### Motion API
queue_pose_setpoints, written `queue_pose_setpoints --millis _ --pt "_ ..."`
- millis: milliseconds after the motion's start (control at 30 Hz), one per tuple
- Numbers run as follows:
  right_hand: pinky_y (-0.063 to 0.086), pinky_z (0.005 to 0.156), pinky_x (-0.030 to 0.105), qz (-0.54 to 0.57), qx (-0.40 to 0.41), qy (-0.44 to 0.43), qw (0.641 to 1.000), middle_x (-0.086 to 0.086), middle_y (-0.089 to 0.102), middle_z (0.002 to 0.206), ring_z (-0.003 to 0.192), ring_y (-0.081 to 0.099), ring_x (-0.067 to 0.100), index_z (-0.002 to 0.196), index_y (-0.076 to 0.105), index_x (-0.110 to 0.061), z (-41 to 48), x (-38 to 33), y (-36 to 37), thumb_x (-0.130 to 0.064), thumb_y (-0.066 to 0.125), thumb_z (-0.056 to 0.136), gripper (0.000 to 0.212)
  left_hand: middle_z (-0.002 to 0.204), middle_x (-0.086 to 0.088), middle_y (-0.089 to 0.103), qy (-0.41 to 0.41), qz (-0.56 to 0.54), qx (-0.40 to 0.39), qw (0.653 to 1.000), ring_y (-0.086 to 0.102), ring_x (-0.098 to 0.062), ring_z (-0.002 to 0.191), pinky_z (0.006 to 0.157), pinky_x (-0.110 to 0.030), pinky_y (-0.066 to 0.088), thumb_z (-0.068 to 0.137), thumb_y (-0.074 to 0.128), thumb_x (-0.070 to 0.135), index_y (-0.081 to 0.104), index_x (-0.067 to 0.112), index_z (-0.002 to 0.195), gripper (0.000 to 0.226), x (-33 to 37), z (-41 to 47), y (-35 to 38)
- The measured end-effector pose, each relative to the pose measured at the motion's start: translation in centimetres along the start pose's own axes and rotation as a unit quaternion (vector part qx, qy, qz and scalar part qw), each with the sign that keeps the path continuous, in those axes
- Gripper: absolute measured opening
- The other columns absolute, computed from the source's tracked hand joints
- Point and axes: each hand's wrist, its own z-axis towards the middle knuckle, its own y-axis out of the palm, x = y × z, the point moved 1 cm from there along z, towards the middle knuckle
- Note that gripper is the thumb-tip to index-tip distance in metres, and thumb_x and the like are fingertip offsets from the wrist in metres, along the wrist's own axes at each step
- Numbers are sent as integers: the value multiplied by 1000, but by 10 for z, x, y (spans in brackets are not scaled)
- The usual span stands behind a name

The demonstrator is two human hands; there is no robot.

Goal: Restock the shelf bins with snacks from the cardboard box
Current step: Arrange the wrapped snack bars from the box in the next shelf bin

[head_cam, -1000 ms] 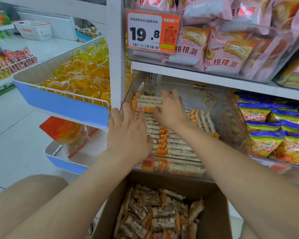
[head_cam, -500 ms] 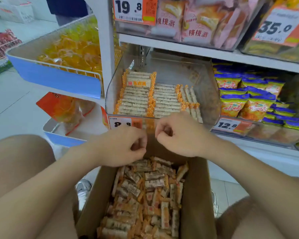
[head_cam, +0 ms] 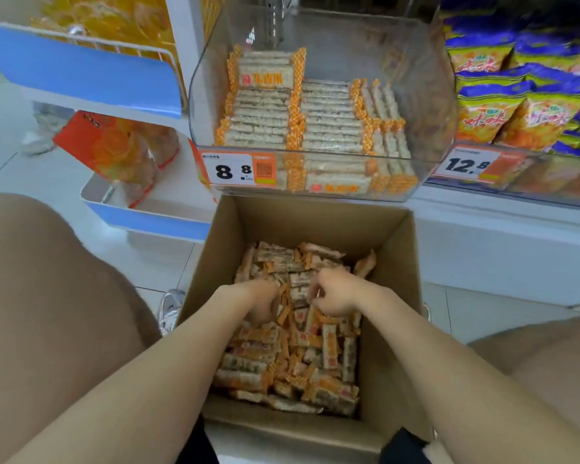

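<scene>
An open cardboard box (head_cam: 392, 249) stands on the floor between my knees, filled with loose orange-and-white snack bars (head_cam: 282, 363). My left hand (head_cam: 263, 301) and my right hand (head_cam: 332, 293) are both down in the far half of the pile, close together, fingers curled into the bars. Above the box, a clear plastic shelf bin (head_cam: 429, 95) holds neat rows of the same stacked bars (head_cam: 265, 122). The bin's right part is bare. An 8.8 price tag (head_cam: 235, 170) is on its front.
A blue-fronted wire basket (head_cam: 81, 72) of yellow sweets hangs at the upper left, with a lower blue tray (head_cam: 148, 222) holding an orange bag (head_cam: 114, 152). Blue-and-yellow snack bags (head_cam: 516, 108) fill the bin to the right. My white shoe (head_cam: 169, 309) is left of the box.
Both hands left the shelf bin, passed over its front edge and dropped into the cardboard box, where they now dig into the bars. My view tilted down.
</scene>
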Motion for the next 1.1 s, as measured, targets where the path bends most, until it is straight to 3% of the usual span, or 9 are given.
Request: queue_pose_setpoints --millis 200,300,400,500,600,733,867,967,1100 --pt "53 68 41 -18 -97 37 994 13 62 112 92 64 29 127 58 -3 30 0 75 -12 53 106 23 144 -14 56 -22 78 -58 995 61 -22 96 66 -23 49 104 52 11 59 9 136 32 -28 30 69" --pt "57 81 40 5 -77 38 996 14 41 155 113 60 31 155 36 -10 42 4 92 -8 52 106 52 151 -13 49 -43 23 -26 998 57 -26 116 91 -33 46 106 50 14 45 12 150 45 -31 40 86" --pt "50 66 40 52 -104 45 992 5 50 142 90 63 30 164 16 -13 49 14 115 -5 51 104 70 150 -8 45 -62 -80 -31 994 53 -29 124 103 -37 48 103 55 10 33 20 155 57 -32 42 90" --pt "53 91 41 52 -119 68 989 16 47 152 126 56 37 168 4 -22 47 16 137 -6 58 101 87 140 -9 51 -65 -79 -31 994 54 -26 116 97 -34 49 102 58 10 46 15 145 45 -34 46 94" --pt "47 111 49 14 -94 65 993 15 32 163 146 38 40 168 10 -20 51 18 147 -4 62 99 88 132 -9 57 -72 -66 -46 994 57 -24 106 91 -34 53 100 59 7 54 15 138 39 -37 51 100" --pt "53 98 46 -54 -57 45 996 14 49 140 125 53 37 154 46 -15 53 20 147 -8 67 96 62 118 -7 59 -88 -55 -45 994 61 -26 101 88 -40 59 95 63 11 58 20 123 30 -38 56 101" --pt "48 105 47 128 88 86 984 6 56 128 128 49 31 111 63 -25 57 28 137 -34 62 98 16 129 -1 52 -78 -111 25 990 60 -25 110 93 -41 58 86 80 27 62 23 123 41 -40 56 90" --pt "50 106 40 365 155 69 915 1 60 137 130 57 25 144 54 -20 50 23 105 -41 64 101 49 134 2 57 -44 -172 114 978 60 -21 118 97 -36 55 79 86 30 73 27 120 43 -36 53 73" --pt "37 110 26 395 211 -9 894 -2 53 152 140 47 14 153 50 -17 23 12 55 -46 66 101 62 126 6 64 32 -275 173 945 61 -15 119 92 -22 51 79 83 7 67 25 130 56 -24 37 41"
